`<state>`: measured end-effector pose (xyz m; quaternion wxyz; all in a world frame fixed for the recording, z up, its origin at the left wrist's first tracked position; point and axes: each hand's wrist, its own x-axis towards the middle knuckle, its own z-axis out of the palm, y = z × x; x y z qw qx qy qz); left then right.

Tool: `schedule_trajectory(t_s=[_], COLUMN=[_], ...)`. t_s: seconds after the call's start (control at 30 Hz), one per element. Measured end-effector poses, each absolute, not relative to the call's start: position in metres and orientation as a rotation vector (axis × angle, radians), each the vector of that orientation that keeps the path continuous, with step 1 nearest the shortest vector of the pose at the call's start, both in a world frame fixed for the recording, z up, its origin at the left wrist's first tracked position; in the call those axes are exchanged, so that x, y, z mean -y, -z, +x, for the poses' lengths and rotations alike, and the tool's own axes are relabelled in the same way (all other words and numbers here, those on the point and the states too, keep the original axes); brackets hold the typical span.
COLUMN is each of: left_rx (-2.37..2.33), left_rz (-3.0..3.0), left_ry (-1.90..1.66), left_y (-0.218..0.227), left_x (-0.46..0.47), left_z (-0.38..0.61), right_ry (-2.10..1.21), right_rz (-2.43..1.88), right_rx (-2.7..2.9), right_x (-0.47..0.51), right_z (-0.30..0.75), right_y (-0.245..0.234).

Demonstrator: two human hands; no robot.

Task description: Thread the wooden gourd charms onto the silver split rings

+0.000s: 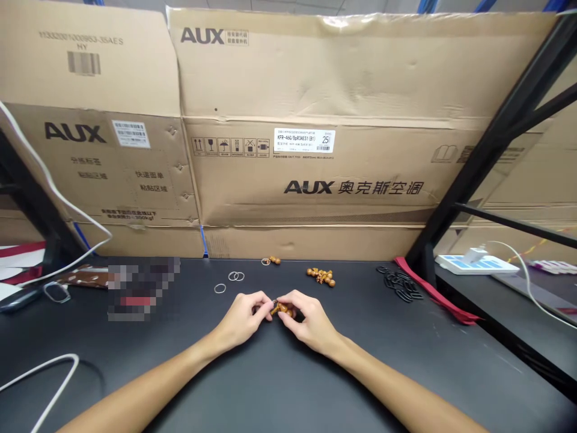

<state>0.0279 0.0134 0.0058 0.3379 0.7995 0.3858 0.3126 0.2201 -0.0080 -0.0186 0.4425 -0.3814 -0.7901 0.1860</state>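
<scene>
Both my hands meet over the middle of the black table. My right hand (309, 319) is closed, its fingers pinching a small glossy brown gourd-shaped pendant (282, 308). My left hand (246, 316) is closed too, thumb and forefinger pinched at the pendant's left end; what exactly they grip there is too small to make out. Beyond my right hand lies a loose cluster of similar brown pendants (321, 276). Behind my hands, another brown pendant (274, 260) lies by a metal ring (265, 261). More metal rings (220, 288) lie beyond my left hand, two of them overlapping.
A pile of black oval links (399, 284) and a red strap (437, 294) lie right. A power strip (475, 264) with a white plug stands beyond the black frame (426, 258). Glasses (57, 293) and a white cable (58, 373) are left. Large cardboard (306, 90) closes the back.
</scene>
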Motion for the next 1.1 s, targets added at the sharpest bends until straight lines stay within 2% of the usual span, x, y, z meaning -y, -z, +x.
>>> schedule_trajectory(t_s=[0.37, 0.57, 0.8, 1.1], left_rx=[-0.969, -0.899, -0.839, -0.817], left_rz=[2.128, 2.239, 2.331, 2.467], left_ry=[-0.834, -0.811, -0.83, -0.844], left_y=[-0.004, -0.002, -0.002, 0.006], left_x=[-0.013, -0.014, -0.015, -0.02], left_z=[0.027, 0.026, 0.027, 0.026], right_ry=[-0.424, -0.592, -0.584, -0.857], right_rz=[-0.945, -1.077, -1.167, -1.147], right_rx=[1.995, 1.903, 1.841, 1.746], right_x=[0.004, 0.004, 0.002, 0.0], right_z=[0.22, 0.219, 0.219, 0.223], right_y=[0.024, 0.018, 0.014, 0.014])
